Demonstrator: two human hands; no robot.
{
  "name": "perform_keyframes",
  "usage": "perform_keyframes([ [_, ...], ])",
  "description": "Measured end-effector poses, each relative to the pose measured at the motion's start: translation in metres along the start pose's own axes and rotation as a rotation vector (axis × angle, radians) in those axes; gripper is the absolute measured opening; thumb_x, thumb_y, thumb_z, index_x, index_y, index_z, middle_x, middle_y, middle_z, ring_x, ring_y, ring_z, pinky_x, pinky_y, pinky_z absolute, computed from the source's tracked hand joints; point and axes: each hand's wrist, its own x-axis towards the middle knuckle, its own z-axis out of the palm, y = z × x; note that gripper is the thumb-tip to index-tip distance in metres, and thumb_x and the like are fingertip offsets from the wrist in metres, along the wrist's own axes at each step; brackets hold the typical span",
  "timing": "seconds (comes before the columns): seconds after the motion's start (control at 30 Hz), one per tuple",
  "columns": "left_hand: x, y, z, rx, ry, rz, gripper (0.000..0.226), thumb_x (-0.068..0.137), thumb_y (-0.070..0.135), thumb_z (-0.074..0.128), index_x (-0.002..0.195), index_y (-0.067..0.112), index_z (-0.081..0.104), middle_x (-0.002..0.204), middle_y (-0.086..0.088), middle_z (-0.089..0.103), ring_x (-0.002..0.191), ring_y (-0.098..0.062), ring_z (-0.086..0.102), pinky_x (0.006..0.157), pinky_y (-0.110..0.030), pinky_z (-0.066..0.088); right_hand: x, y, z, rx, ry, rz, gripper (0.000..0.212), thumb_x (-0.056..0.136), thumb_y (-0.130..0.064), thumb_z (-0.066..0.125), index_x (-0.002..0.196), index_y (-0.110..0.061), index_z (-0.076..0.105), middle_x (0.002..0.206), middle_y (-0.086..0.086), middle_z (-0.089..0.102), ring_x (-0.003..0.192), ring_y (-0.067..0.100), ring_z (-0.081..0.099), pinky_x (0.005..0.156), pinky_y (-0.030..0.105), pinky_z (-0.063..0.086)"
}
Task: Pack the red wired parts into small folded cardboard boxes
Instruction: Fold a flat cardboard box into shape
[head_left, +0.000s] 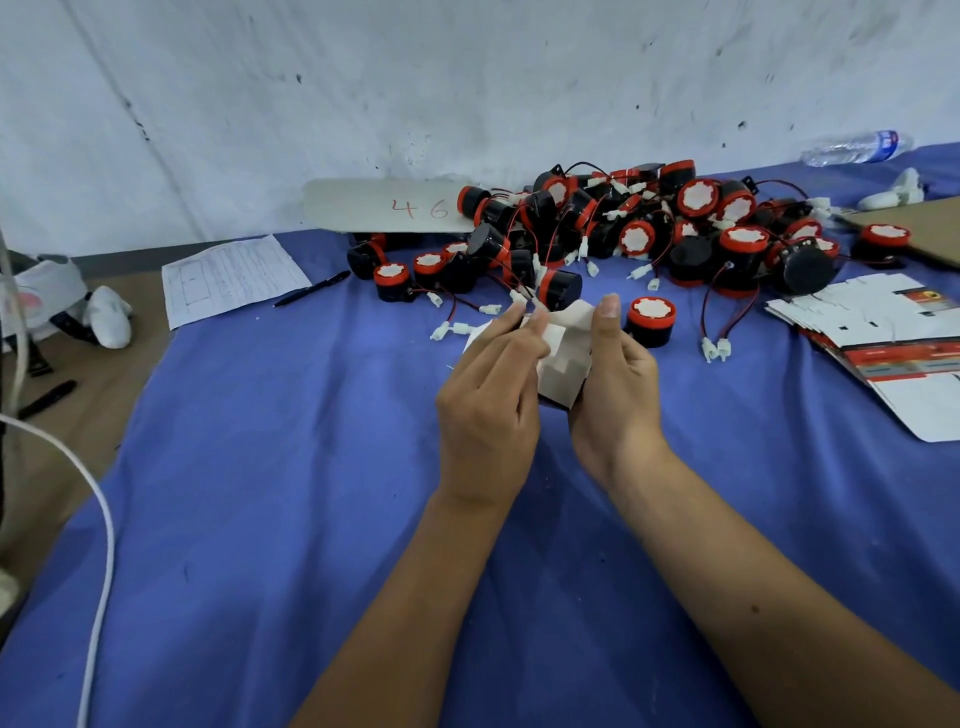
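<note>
- Head view: we hold a small white folded cardboard box up over the blue cloth-covered table, both hands wrapped around it so its flaps face us and can be worked.
- Our left hand curls round the box's left side, its fingertips pinching a flap near the top; our right hand grips the right side, thumb raised along the upper flap, likely to keep the box square while it is being formed.
- We cannot tell whether a part is already inside; the hands hide the opening.
- The heap of red-and-black round wired parts lies just beyond the box, within easy reach, with one single red-topped wired part standing just right of our right hand, probably next to go in.
- A stack of flat unfolded printed box blanks sits at the right, handy for the next box.
- A sheet of printed paper and a black pen lie to the left, apart from the work.
</note>
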Motion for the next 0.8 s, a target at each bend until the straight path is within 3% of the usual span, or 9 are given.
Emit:
perform_keyframes([
  [0.1, 0.0, -0.006, -0.001, 0.036, 0.009, 0.014, 0.018, 0.096, -0.012, 0.062, 0.104, -0.005, 0.076, 0.121, -0.013, 0.074, 0.125, -0.029, 0.066, 0.109, -0.031, 0.051, -0.004, 0.001, 0.0, -0.081, -0.098, -0.074, 0.042, 0.096, -0.046, 0.053, 0.103, -0.011, 0.076, 0.109, 0.012, 0.075, 0.103, 0.033, 0.071, 0.1, 0.06, 0.051],
  [0.27, 0.003, -0.016, -0.004, 0.064, 0.122, -0.057, 0.018, 0.097, -0.003, 0.063, 0.109, -0.003, 0.078, 0.113, -0.016, 0.073, 0.113, -0.029, 0.069, 0.098, -0.038, 0.057, -0.009, 0.005, 0.003, -0.244, -0.302, -0.145, 0.046, 0.095, -0.048, 0.049, 0.124, -0.017, 0.068, 0.129, 0.006, 0.068, 0.126, 0.03, 0.061, 0.109, 0.057, 0.045],
  [0.33, 0.003, -0.016, -0.006, 0.024, 0.08, -0.072, 0.021, 0.099, 0.002, 0.06, 0.111, -0.004, 0.076, 0.12, -0.019, 0.067, 0.118, -0.03, 0.064, 0.101, -0.038, 0.054, -0.01, 0.005, 0.004, -0.198, -0.34, -0.079, 0.052, 0.095, -0.053, 0.045, 0.129, -0.019, 0.065, 0.132, 0.007, 0.067, 0.125, 0.029, 0.061, 0.11, 0.054, 0.045],
  [0.43, 0.002, -0.012, -0.006, -0.038, -0.015, -0.106, 0.037, 0.104, 0.025, 0.052, 0.113, -0.003, 0.074, 0.132, -0.019, 0.059, 0.129, -0.032, 0.055, 0.107, -0.042, 0.048, -0.008, -0.001, 0.004, -0.065, -0.315, 0.018, 0.058, 0.101, -0.053, 0.038, 0.136, -0.012, 0.06, 0.133, 0.01, 0.066, 0.127, 0.026, 0.061, 0.114, 0.047, 0.042],
  [0.5, 0.002, -0.012, -0.004, -0.038, -0.035, -0.103, 0.041, 0.103, 0.032, 0.057, 0.115, -0.002, 0.074, 0.138, -0.018, 0.058, 0.133, -0.034, 0.053, 0.109, -0.048, 0.045, -0.008, -0.002, 0.004, -0.022, -0.312, 0.038, 0.055, 0.104, -0.049, 0.036, 0.135, -0.011, 0.062, 0.132, 0.011, 0.067, 0.128, 0.029, 0.06, 0.116, 0.046, 0.04],
  [0.57, 0.002, -0.011, 0.0, -0.021, -0.032, -0.09, 0.038, 0.1, 0.032, 0.064, 0.115, -0.001, 0.075, 0.144, -0.018, 0.056, 0.137, -0.036, 0.049, 0.11, -0.056, 0.041, -0.009, 0.001, 0.004, -0.009, -0.349, 0.028, 0.047, 0.107, -0.044, 0.035, 0.13, -0.016, 0.065, 0.126, 0.009, 0.07, 0.126, 0.032, 0.06, 0.11, 0.041, 0.047],
  [0.63, 0.001, -0.011, 0.002, -0.034, 0.005, -0.11, 0.025, 0.1, 0.021, 0.067, 0.108, 0.0, 0.077, 0.145, -0.017, 0.057, 0.141, -0.035, 0.048, 0.11, -0.061, 0.04, -0.011, 0.005, 0.005, -0.017, -0.375, 0.002, 0.039, 0.108, -0.037, 0.037, 0.123, -0.022, 0.07, 0.12, 0.005, 0.073, 0.121, 0.024, 0.065, 0.1, 0.031, 0.052],
  [0.7, -0.002, -0.012, 0.002, -0.052, 0.051, -0.135, 0.009, 0.097, 0.003, 0.069, 0.095, -0.002, 0.077, 0.142, -0.016, 0.06, 0.14, -0.034, 0.049, 0.109, -0.061, 0.041, -0.012, 0.005, 0.007, -0.024, -0.354, -0.031, 0.035, 0.104, -0.038, 0.044, 0.116, -0.022, 0.073, 0.116, 0.002, 0.075, 0.117, 0.019, 0.067, 0.1, 0.034, 0.052],
  [0.8, -0.003, -0.012, 0.002, -0.082, 0.1, -0.159, 0.009, 0.094, -0.001, 0.069, 0.088, -0.003, 0.075, 0.136, -0.015, 0.065, 0.137, -0.033, 0.053, 0.112, -0.058, 0.04, -0.012, 0.002, 0.008, -0.028, -0.33, -0.051, 0.046, 0.091, -0.049, 0.057, 0.114, -0.014, 0.074, 0.115, 0.005, 0.074, 0.113, 0.021, 0.068, 0.097, 0.042, 0.056],
])
